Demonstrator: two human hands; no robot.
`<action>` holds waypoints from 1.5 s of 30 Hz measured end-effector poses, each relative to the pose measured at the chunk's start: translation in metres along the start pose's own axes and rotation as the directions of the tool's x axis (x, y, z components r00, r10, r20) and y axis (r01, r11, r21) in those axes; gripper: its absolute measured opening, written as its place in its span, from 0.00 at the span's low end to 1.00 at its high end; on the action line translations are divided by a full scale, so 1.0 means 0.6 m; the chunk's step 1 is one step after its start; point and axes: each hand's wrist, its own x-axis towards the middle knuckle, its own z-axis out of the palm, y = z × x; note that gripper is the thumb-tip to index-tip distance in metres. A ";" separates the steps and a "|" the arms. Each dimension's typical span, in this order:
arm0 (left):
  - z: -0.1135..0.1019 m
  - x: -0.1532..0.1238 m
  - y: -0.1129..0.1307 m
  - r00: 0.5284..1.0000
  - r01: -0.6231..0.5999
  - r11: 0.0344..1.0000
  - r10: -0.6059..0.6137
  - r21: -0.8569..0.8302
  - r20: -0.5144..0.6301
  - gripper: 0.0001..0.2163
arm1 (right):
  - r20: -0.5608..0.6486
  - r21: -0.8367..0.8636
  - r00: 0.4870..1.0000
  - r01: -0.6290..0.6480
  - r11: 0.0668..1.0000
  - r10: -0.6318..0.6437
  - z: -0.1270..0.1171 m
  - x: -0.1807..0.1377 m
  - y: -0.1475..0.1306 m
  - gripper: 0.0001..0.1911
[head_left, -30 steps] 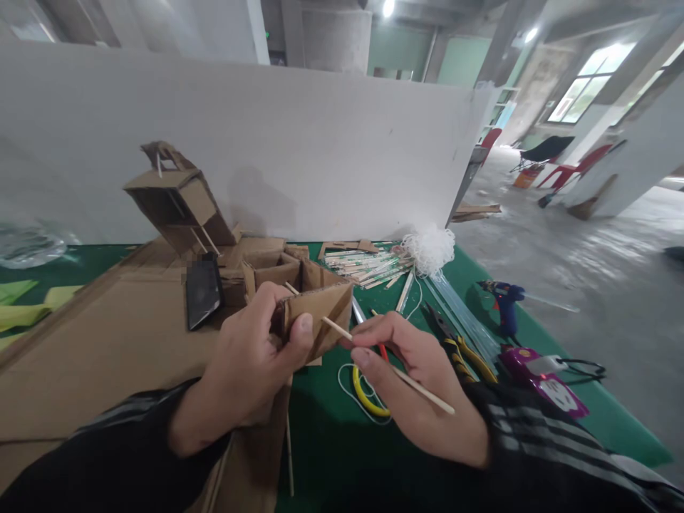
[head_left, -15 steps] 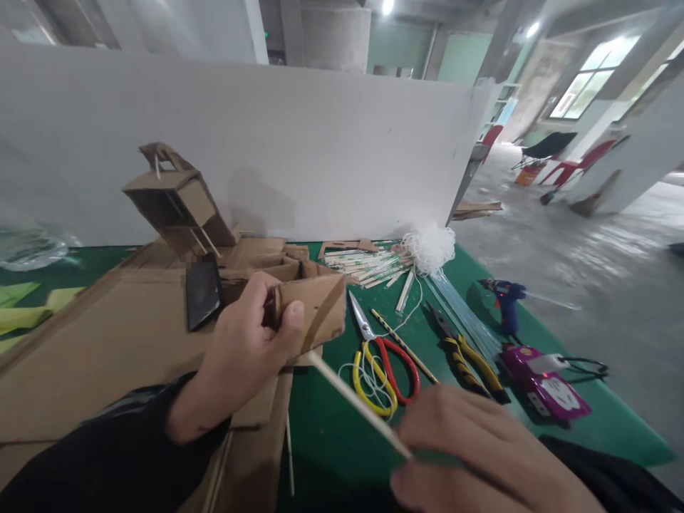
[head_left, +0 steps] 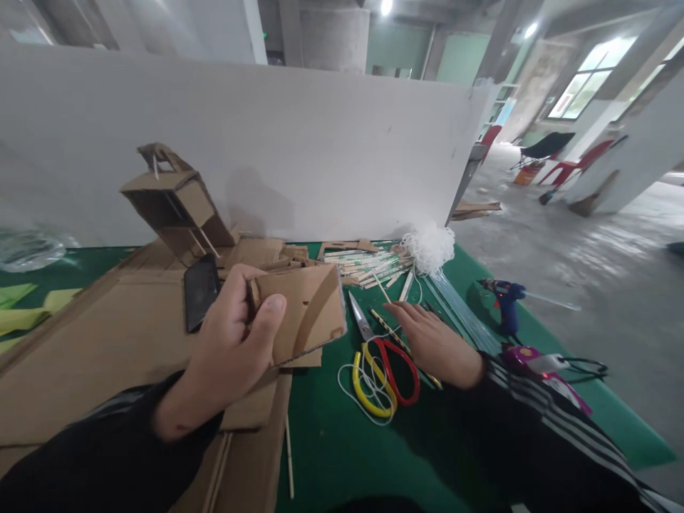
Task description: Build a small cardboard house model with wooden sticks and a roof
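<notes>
My left hand (head_left: 227, 353) is closed on a small open cardboard box (head_left: 302, 313), thumb on its front face, held above the cardboard sheet (head_left: 101, 342). My right hand (head_left: 435, 340) lies palm down on the green table (head_left: 342, 449), fingers stretched toward a thin wooden stick (head_left: 381, 287) that touches its fingertips. Red and yellow scissors (head_left: 382, 370) with white string lie just left of that hand. A patterned pencil-like rod (head_left: 389, 326) runs under its fingers.
A tilted cardboard model (head_left: 176, 203) and a black phone (head_left: 200, 292) stand behind my left hand. A pile of wrapped chopsticks (head_left: 368, 265), a white string ball (head_left: 430, 249), a blue glue gun (head_left: 505, 296) and a purple device (head_left: 539, 370) lie to the right. A white board (head_left: 267, 142) backs the table.
My right hand pulled the long stick out of the box toward me, then moved forward onto the table by the scissors. My left hand turned the box slightly.
</notes>
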 end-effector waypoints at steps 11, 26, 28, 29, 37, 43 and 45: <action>0.004 0.005 0.008 1.000 -0.027 0.994 0.025 -0.106 -0.019 0.04 | 0.171 -0.024 0.984 -0.038 0.999 0.042 0.017 -0.017 0.011 0.33; 0.004 0.000 0.011 1.000 0.009 0.990 -0.008 -0.140 0.008 0.04 | 0.110 0.075 0.979 0.162 0.984 -0.169 0.008 -0.003 -0.093 0.06; 0.005 0.000 0.011 1.000 0.017 0.988 -0.015 -0.151 0.014 0.04 | 0.090 0.065 0.987 0.126 0.990 -0.132 0.021 0.001 -0.096 0.06; 0.005 0.000 0.011 1.000 0.016 0.988 -0.014 -0.150 0.013 0.03 | 0.079 0.062 0.990 0.112 0.992 -0.117 0.026 0.002 -0.097 0.07; 0.003 0.000 0.008 0.999 -0.031 0.996 0.032 -0.086 0.007 0.02 | 0.004 0.117 0.998 0.066 0.991 -0.067 0.041 0.010 -0.096 0.07; 0.003 0.001 0.003 0.997 -0.083 0.995 0.083 -0.061 -0.005 0.02 | -0.067 0.254 0.993 0.115 0.960 -0.101 -0.007 0.002 -0.091 0.05; 0.004 0.001 0.003 0.997 -0.081 0.995 0.081 -0.061 0.001 0.01 | -0.161 0.298 0.982 0.147 0.943 -0.102 -0.033 -0.005 -0.093 0.06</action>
